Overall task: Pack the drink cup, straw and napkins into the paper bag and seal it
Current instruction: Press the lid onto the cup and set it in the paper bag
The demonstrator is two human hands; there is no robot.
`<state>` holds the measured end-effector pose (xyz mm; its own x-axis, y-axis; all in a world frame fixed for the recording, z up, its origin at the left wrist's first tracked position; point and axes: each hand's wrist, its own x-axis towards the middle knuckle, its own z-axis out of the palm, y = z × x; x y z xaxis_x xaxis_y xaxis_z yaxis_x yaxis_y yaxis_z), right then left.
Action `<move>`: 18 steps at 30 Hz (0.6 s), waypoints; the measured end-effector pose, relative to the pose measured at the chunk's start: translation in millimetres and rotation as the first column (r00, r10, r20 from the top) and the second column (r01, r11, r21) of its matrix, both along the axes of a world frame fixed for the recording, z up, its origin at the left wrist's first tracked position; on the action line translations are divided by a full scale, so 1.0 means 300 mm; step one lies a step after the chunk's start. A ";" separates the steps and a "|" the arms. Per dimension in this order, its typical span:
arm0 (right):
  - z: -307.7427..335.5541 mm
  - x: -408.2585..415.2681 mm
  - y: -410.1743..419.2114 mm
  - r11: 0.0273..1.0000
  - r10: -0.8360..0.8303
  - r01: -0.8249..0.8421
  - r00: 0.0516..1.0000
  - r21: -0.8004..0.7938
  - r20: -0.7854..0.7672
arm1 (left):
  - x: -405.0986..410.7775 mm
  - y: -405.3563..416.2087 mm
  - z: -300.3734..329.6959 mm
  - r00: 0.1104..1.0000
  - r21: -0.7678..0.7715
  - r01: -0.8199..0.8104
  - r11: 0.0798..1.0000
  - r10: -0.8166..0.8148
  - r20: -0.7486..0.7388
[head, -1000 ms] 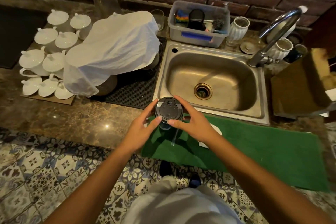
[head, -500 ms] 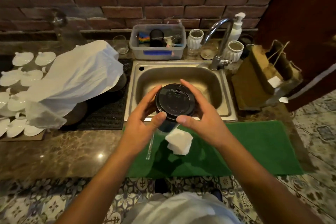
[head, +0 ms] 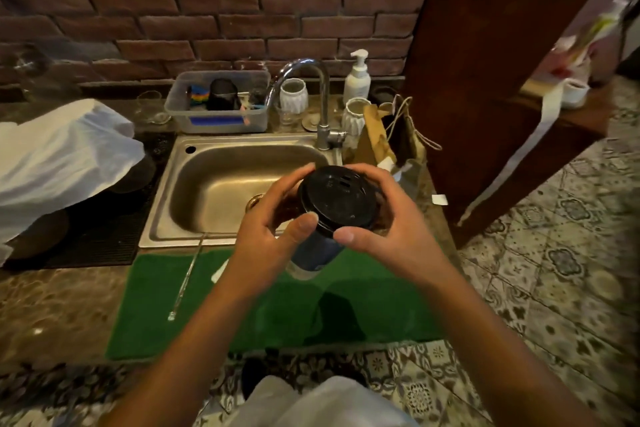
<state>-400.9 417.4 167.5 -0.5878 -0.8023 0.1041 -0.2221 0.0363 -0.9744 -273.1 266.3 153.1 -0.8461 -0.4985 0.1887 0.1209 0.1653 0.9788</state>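
Cup (head: 320, 239) lifted rightward, nearer bag (head: 388, 139)

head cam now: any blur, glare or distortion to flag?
Head view: dim, warm light; wide-angle bending at the edges, strongest on the wooden panel; motion smear at upper right; glare spots on the stone counter; cup and both hands, left hand, right hand, fairly sharp; paper bag dark and soft.

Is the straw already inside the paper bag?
No, the straw lies on the green mat, apart from the paper bag beside the sink.
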 end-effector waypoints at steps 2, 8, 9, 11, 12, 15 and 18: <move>0.001 -0.046 0.046 1.000 -0.013 0.013 1.000 -0.010 0.024 | -0.043 0.036 0.000 0.999 0.031 -0.013 0.999 0.012 0.043; 0.017 -0.164 0.138 0.989 -0.140 0.142 0.990 -0.051 0.029 | -0.214 0.002 0.005 0.980 0.068 -0.129 0.989 0.117 0.159; 0.018 -0.179 0.144 0.984 -0.165 0.167 0.986 -0.060 0.028 | -0.254 -0.017 0.002 0.975 0.052 -0.138 0.989 0.126 0.185; 0.023 -0.203 0.154 0.974 -0.217 0.218 0.976 -0.066 0.023 | -0.337 -0.056 -0.014 0.957 0.021 -0.140 0.990 0.130 0.260; 0.026 -0.215 0.159 0.967 -0.243 0.244 0.970 -0.071 0.016 | -0.380 -0.073 -0.024 0.949 0.009 -0.139 0.990 0.131 0.287; 0.032 -0.254 0.181 0.942 -0.327 0.325 0.945 -0.086 -0.008 | -0.511 -0.098 -0.050 0.929 -0.034 -0.110 0.993 0.115 0.353; 0.041 -0.293 0.213 0.900 -0.424 0.420 0.906 -0.114 -0.011 | -0.631 -0.095 -0.045 0.910 -0.030 -0.045 0.999 0.054 0.410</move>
